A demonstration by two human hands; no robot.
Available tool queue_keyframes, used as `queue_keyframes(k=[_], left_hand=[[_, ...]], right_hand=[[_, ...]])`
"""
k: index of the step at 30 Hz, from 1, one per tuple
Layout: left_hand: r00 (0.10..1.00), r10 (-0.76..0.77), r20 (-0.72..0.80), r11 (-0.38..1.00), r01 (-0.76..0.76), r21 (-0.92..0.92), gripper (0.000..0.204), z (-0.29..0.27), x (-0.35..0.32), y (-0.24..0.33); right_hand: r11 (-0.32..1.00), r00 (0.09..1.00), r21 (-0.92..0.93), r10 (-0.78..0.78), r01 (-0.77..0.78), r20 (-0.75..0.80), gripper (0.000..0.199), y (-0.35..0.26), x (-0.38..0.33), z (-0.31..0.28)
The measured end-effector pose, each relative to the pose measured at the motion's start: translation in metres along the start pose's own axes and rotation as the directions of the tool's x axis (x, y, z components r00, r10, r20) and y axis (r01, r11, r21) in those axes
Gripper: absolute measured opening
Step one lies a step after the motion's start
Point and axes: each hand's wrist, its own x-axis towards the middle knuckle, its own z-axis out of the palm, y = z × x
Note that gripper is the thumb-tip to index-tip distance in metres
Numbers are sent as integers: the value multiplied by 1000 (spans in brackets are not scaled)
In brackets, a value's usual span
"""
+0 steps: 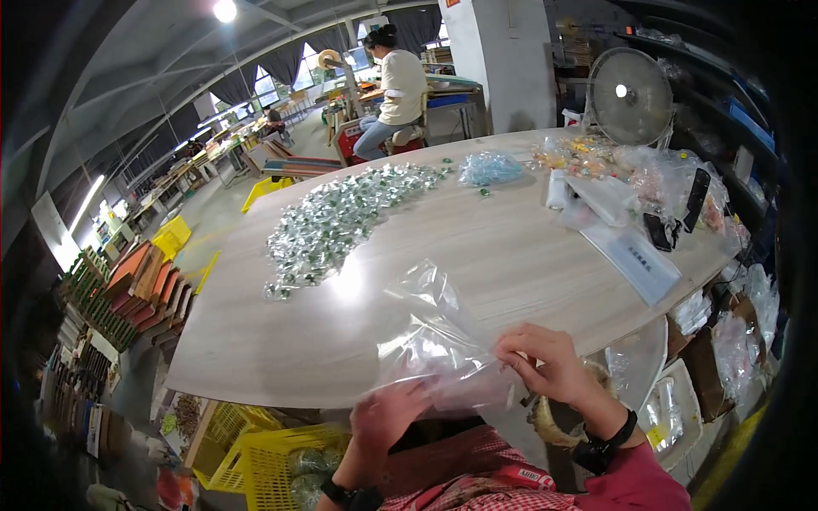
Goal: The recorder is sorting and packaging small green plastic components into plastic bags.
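Observation:
A clear plastic bag [434, 345] stretches over the near edge of the table, between my two hands. My right hand [545, 362] is closed, pinching the bag's right edge between thumb and fingers. At the lower left of the bag is my left hand [388, 417], smeared by motion. Its fingertips meet the plastic, but whether they grip it does not show. Beyond the bag, a long heap of small clear-wrapped pieces with green bits [341, 217] spreads across the table. A smaller pile of light blue wrapped pieces [492, 169] lies to its right.
Orange wrapped pieces [579, 157], flat plastic bags [635, 260] and a black phone-like object [697, 198] cover the table's right end. A fan [630, 98] stands behind them. Yellow crates [285, 460] sit below the near left edge. A person [396, 89] sits farther back.

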Motion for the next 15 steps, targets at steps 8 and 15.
queue_keyframes(k=[8, 15], left_hand=[[970, 134, -203, 952, -182, -246, 79, -90, -129, 28], [674, 130, -728, 924, 184, 335, 26, -118, -141, 13]], right_hand=[[975, 980, -195, -74, 110, 184, 17, 10, -40, 68], [984, 924, -107, -95, 144, 370, 15, 11, -49, 105]])
